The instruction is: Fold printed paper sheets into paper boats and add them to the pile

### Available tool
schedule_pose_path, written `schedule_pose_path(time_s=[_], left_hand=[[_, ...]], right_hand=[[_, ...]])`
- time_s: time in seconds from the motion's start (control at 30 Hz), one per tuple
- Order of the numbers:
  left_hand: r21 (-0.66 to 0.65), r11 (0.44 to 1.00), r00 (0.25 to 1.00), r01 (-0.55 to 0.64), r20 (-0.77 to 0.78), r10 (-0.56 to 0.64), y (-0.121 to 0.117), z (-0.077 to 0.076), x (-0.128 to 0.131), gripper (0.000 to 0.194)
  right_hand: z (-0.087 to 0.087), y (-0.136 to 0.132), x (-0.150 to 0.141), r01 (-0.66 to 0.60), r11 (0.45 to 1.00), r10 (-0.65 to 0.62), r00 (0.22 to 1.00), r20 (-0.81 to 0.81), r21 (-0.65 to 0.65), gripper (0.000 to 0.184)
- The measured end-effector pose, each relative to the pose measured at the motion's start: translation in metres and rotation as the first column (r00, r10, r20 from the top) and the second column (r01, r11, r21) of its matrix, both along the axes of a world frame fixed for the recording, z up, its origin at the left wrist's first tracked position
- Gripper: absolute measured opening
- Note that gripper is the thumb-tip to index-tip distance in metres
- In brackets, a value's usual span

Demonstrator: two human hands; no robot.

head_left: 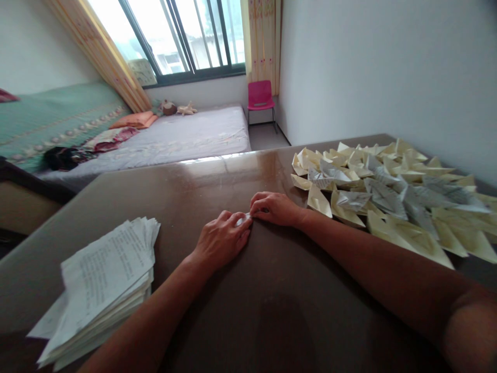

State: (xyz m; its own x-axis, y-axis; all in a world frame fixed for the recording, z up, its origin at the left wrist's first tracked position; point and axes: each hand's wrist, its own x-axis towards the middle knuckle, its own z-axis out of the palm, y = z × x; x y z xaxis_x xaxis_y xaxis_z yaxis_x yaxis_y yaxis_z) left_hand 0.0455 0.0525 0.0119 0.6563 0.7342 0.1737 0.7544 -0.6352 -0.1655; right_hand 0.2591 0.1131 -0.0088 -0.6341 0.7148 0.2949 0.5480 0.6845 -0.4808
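Note:
A small white piece of folded paper [244,219] lies between my hands on the brown table, mostly covered by fingers. My left hand [222,238] is closed on its near left side, fingers bent over it. From the right, my right hand [276,208] pinches the paper's other end between thumb and fingers. How the paper is folded underneath cannot be made out. To the right sits a large group of folded paper boats [382,194], cream and printed white. A stack of printed paper sheets [104,269] lies left of my left forearm.
The glossy brown table [272,295] extends under both arms, its far edge close to a bed [205,129]. A pink chair [260,96] stands by the window. A white wall [373,67] runs along the right side, behind the boats.

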Motion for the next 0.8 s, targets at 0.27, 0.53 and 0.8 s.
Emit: schedule_pose_path(time_s=[0.27,0.53,0.8], left_hand=[[-0.043,0.991,0.991,-0.128,-0.047,0.126,-0.007,0.008,0.006,0.035],[0.043,0.989,0.987,-0.144,-0.066,0.146,-0.003,0.001,0.004,0.024],[0.028,0.985,0.984,-0.168,0.069,0.166,-0.002,0.003,-0.002,0.021]], right_hand=[[0.007,-0.001,0.003,-0.048,0.999,0.046,0.997,0.058,0.018,0.026],[-0.003,0.006,0.002,-0.027,1.0,0.027,1.0,-0.012,-0.016,0.017],[-0.003,0.006,0.001,-0.129,0.991,0.13,0.991,-0.042,0.025,0.02]])
